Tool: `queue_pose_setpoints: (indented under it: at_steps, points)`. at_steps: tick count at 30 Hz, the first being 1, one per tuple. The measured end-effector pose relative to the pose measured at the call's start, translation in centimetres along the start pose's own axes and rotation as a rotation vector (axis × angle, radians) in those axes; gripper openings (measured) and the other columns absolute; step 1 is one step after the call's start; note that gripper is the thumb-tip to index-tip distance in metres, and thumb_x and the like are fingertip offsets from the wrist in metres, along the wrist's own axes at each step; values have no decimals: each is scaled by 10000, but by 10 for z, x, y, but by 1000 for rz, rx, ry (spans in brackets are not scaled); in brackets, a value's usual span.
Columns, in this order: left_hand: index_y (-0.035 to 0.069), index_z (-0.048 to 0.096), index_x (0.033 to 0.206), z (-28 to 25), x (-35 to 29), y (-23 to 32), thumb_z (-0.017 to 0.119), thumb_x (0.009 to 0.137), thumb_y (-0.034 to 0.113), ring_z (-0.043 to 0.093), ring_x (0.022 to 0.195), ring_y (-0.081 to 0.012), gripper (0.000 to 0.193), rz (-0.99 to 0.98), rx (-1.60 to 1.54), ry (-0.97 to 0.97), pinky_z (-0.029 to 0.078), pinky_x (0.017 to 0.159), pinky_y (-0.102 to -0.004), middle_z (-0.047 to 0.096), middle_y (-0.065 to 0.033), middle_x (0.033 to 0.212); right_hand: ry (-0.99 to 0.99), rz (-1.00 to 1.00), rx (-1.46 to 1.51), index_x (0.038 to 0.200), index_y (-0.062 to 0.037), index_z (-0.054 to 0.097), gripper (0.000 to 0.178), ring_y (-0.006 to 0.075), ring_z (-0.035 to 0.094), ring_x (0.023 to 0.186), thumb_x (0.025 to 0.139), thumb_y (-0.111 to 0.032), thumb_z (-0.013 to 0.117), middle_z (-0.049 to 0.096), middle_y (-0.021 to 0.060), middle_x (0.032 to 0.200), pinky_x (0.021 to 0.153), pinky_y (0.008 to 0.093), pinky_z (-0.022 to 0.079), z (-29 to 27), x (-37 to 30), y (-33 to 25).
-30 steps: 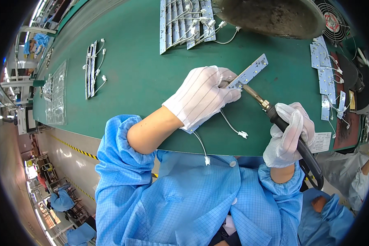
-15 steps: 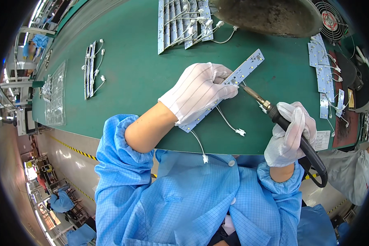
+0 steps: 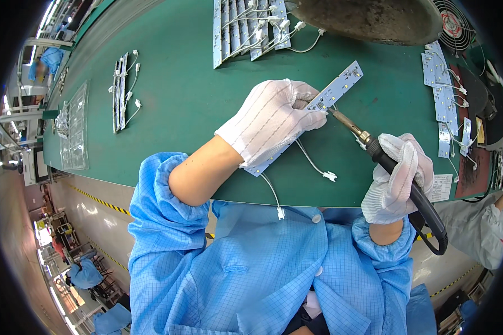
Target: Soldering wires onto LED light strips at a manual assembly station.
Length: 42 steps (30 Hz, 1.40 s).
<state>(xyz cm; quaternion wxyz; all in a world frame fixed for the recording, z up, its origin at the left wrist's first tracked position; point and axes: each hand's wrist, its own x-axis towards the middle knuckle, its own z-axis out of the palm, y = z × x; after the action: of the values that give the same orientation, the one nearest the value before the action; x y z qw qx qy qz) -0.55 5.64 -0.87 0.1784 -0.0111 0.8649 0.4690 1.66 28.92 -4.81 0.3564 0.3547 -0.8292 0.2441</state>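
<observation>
Left hand point(image 3: 274, 120) pinched, forearm point(image 3: 205, 172) angled; right hand point(image 3: 395, 192) curled.

the desk point(image 3: 173, 95) is green. the left glove point(image 3: 271, 123) is white, thinly pinstriped dark; the right glove point(image 3: 397, 181), white. the smock point(image 3: 262, 262) is blue, finely dark-gridded. the strip point(image 3: 339, 86) is pale blue, dotted yellow; the iron point(image 3: 381, 157), black and brass-coloured.

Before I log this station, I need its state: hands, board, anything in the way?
Left hand gripping LED strip. Right hand holding soldering iron, tip near strip, contact unclear. White connector beside iron, tip unblocked.
</observation>
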Motion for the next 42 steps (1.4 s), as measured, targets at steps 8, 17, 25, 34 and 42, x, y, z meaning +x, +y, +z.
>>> queue_pose_setpoints:
  at_steps: [8, 17, 25, 34, 42]
  points:
    - [-22, 674, 1067, -1, 0, -3, 716, 814, 238, 589, 727, -146, 366, 5, 14, -6, 493, 701, -291, 683, -104, 856, -25, 10, 81, 1241, 62, 431, 410, 279, 658, 825, 880, -4, 616, 560, 184, 1049, 737, 378, 587, -1, 3, -2]
    - [-15, 677, 1060, -21, -5, 11, 704, 826, 336, 634, 668, -233, 423, 60, 309, -141, 512, 647, -332, 691, -151, 831, 20, 255, 155, 1159, 108, 494, 301, 253, 660, 812, 890, 18, 592, 641, 177, 982, 747, 343, 580, -3, 2, 2]
    - [9, 642, 1104, 7, 0, 25, 688, 832, 411, 655, 825, -372, 488, 208, 714, 197, 528, 715, -410, 672, -215, 906, 163, 213, -145, 1150, 134, 544, 328, 242, 676, 817, 940, -113, 592, 639, 177, 1017, 770, 328, 575, 6, -3, 5]
    - [-20, 655, 1075, 7, 3, -6, 686, 831, 220, 550, 675, -173, 344, 209, 96, 41, 475, 657, -308, 650, -111, 806, 157, 283, 197, 1120, 99, 511, 229, 256, 668, 789, 936, -35, 537, 655, 158, 937, 717, 350, 571, 7, -7, 5]
    - [27, 690, 961, 16, 5, -12, 690, 813, 263, 589, 760, -312, 278, 366, 216, 127, 479, 647, -403, 608, -127, 841, 27, 124, -30, 1210, 68, 435, 362, 235, 659, 804, 923, -68, 609, 623, 160, 977, 744, 353, 598, 4, -11, 8]
